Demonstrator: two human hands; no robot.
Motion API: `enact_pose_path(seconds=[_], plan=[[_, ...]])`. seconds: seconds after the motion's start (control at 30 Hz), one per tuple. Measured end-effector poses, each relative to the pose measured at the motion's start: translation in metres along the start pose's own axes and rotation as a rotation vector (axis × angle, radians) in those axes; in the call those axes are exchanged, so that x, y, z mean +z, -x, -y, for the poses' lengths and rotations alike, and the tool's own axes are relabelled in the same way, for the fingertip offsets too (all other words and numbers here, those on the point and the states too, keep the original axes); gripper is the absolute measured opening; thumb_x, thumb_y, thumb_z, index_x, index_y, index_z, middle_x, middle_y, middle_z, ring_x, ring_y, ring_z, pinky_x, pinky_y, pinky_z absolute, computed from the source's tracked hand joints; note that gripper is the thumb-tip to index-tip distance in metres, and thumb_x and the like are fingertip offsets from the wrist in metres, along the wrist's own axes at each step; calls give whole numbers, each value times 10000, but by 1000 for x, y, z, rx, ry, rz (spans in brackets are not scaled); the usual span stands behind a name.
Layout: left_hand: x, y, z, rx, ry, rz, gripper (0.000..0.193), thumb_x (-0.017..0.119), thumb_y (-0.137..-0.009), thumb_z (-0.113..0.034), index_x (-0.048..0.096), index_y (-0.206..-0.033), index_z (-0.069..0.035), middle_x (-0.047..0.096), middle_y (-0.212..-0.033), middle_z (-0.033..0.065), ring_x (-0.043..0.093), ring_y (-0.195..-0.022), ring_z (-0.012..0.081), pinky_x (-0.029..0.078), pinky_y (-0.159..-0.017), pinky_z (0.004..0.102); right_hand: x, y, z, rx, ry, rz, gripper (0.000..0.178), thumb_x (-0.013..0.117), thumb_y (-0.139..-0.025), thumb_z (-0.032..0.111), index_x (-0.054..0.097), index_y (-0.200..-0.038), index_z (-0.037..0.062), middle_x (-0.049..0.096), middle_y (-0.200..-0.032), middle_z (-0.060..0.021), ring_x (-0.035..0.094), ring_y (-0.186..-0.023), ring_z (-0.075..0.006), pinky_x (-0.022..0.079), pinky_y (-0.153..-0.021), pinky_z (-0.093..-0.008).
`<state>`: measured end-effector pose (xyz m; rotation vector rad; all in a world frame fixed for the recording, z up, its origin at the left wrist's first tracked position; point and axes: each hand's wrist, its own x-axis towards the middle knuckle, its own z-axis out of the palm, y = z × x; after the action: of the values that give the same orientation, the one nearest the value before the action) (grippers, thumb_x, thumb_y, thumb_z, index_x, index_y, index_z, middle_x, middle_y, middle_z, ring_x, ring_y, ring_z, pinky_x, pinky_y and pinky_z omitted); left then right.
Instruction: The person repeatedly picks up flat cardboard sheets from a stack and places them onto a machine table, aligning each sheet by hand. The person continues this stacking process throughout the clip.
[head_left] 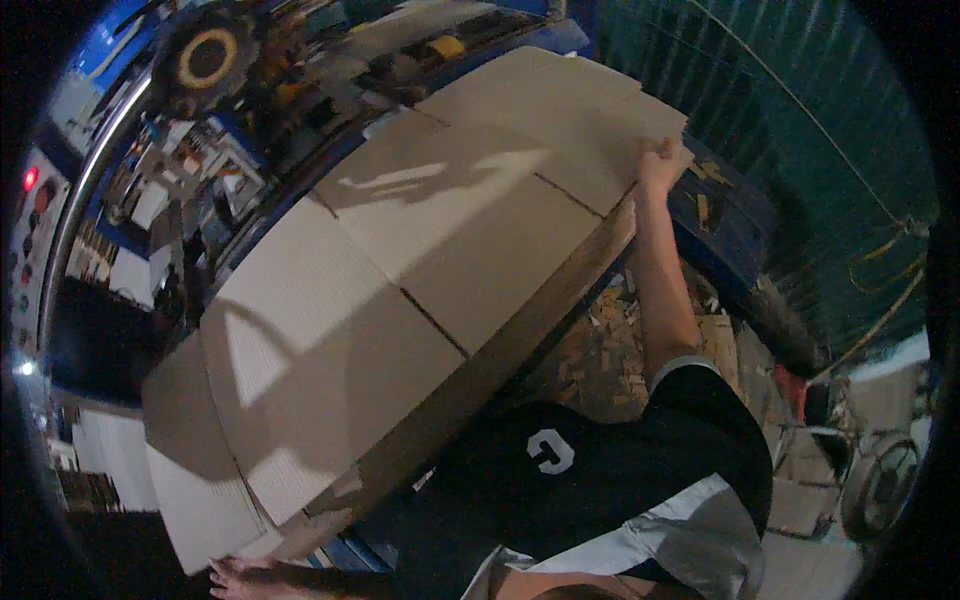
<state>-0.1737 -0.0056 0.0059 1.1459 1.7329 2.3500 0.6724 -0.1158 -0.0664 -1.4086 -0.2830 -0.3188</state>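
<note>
A long sheet of brown cardboard, creased and slotted into panels, lies slantwise before me on top of more cardboard, whose edges show along its near side. At its far right end my right hand is closed on the sheet's edge, arm stretched out. Down at the lower left, my left hand is at the sheet's near left corner, its fingers curled at the edge; the picture's rim and the dim light hide part of the grip. Shadows fall across the panels.
Beyond the sheet stands a machine with a dark round wheel and a curved metal rail. A control panel with a red light is at far left. Cardboard scraps litter the floor. A green corrugated wall rises on the right.
</note>
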Motion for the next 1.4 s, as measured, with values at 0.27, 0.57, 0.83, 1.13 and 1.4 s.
enact_pose_path(seconds=[0.27,0.57,0.83,1.13,1.4], plan=[[6,27,23,-511,442,199,360,498,-853,-147,519,-1159,41,537,-1098,154,530,-996,241,422,-904,382,-12,-26,96,208,-477,275,468,499,-740,-41,457,-1206,-15,543,-1172,-130,527,-1053,-214,430,-863,-340],[-4,105,-59,-161,176,779,337,565,-869,-171,542,-1118,55,577,-1078,120,526,-1030,230,422,-891,352,-63,201,180,-772,138,876,218,615,-729,51,673,-937,81,666,-949,-94,602,-988,-243,474,-838,-369],[48,134,-96,644,-517,1469,446,556,-742,-93,597,-1177,-180,465,-1330,84,377,-1268,317,229,-1070,475,-37,216,157,-885,168,1451,220,560,-773,66,681,-954,99,648,-1049,-76,566,-1063,-308,426,-929,-427],[85,110,-77,683,-463,1474,519,558,-766,-124,505,-1277,-200,396,-1382,86,327,-1295,317,197,-1084,467,29,171,135,-1023,423,1638,387,498,-874,299,550,-1210,114,422,-1350,-115,362,-1260,-329,296,-1034,-433],[116,55,-17,-124,-121,1456,651,611,-806,-237,338,-1363,-37,256,-1437,187,235,-1340,303,183,-1089,420,116,75,79,-48,488,1083,480,449,-907,436,553,-1161,43,602,-1069,-170,564,-1005,-323,386,-909,-408]])
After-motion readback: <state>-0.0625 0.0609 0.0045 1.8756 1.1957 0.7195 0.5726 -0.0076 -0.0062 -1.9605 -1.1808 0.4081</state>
